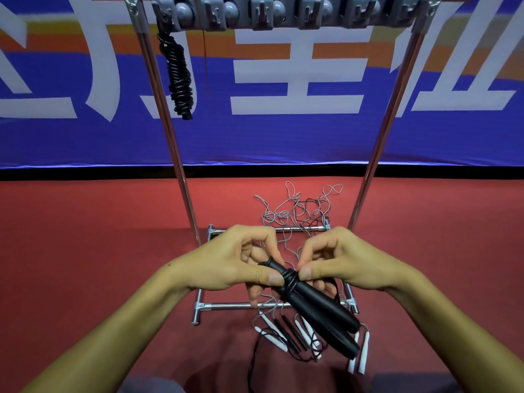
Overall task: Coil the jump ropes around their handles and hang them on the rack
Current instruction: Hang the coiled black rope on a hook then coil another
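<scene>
A blue banner with large white characters and orange stripes (283, 131) fills the background, above a red carpeted floor (85, 236). In front of it stands a chrome tube rack (181, 165) with two slanting uprights, a rectangular base frame on the floor, and a top bar carrying a row of grey plastic hooks (263, 15).

From the leftmost hook hangs a finished black jump rope bundle (178, 78), its cord coiled tightly around the paired handles, pointing down.

On the floor within and behind the base frame lies a loose tangle of thin grey and black cords (295, 211); in front of the frame is a cluster of slim white and black handles (286, 333), lying roughly side by side.

Above the base frame, both hands work on a pair of thick black tapered jump rope handles (320, 310), held together and slanting down toward the right. A few turns of black cord (290, 279) wrap their upper end. The left hand (232, 259) grips the handles near the top, thumb pressed beside the wraps. The right hand (340, 259) pinches the cord at the wraps between thumb and fingertips.
</scene>
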`<state>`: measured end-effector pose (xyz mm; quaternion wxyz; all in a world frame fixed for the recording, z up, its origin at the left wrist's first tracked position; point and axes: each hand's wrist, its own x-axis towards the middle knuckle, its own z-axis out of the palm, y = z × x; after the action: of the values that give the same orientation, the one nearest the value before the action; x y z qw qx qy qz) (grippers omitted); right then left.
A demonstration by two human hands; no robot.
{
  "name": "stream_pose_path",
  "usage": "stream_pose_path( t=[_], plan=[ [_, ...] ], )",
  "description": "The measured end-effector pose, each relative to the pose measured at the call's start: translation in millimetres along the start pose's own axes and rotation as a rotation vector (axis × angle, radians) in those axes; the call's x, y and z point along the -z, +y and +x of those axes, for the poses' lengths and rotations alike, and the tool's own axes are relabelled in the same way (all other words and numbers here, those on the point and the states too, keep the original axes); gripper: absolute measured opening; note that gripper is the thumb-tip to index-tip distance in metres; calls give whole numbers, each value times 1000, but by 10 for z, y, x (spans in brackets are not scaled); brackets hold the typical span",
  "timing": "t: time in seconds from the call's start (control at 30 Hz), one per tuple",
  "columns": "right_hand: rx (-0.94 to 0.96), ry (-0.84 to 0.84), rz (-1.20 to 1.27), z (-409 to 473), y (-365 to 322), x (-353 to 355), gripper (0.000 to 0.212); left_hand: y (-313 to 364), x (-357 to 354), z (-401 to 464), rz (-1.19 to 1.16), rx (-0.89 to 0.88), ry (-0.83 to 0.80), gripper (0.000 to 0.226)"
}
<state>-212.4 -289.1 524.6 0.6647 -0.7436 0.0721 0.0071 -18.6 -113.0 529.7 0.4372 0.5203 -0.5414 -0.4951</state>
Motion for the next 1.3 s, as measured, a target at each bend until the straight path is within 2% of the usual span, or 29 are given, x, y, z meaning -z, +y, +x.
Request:
stream_pose_path(
  t=[0.07,0.13,0.2,0.43,0.5,0.57,0.6,0.63,0.7,0.8,0.87,1.07,1.3],
  plan=[
    [22,-10,96,26,48,-28,16,16,-7,-2,-67,-43,5,27],
    [44,-32,231,57,81,-73,39,20,-11,2,-131,-88,18,24],
    [113,-37,315,77,111,-148,45,27,-27,10,-189,-134,18,22],
    [226,217,367,193,143,-262,46,-3,-22,34,-252,-213,173,30],
    [263,307,403,167,85,-271,37,-33,-23,57,-266,-221,237,35],
    [310,437,291,144,81,-277,22,-47,-26,84,-269,-232,307,36],
    [335,454,207,131,103,-277,9,-50,-26,95,-267,-238,351,36],
    [354,454,147,130,127,-292,10,-54,-24,103,-267,-245,399,34],
    [351,448,136,130,164,-353,25,-64,-12,117,-265,-258,500,27],
    [397,469,191,173,163,-482,20,-81,-14,139,-208,-251,598,25],
    [380,532,242,227,189,-557,21,-90,-56,166,-170,-244,635,28],
    [207,645,448,297,243,-731,59,-150,-250,232,-66,-268,740,26],
    [153,633,607,263,182,-806,60,-106,-362,207,-82,-267,775,32]
  ],
)
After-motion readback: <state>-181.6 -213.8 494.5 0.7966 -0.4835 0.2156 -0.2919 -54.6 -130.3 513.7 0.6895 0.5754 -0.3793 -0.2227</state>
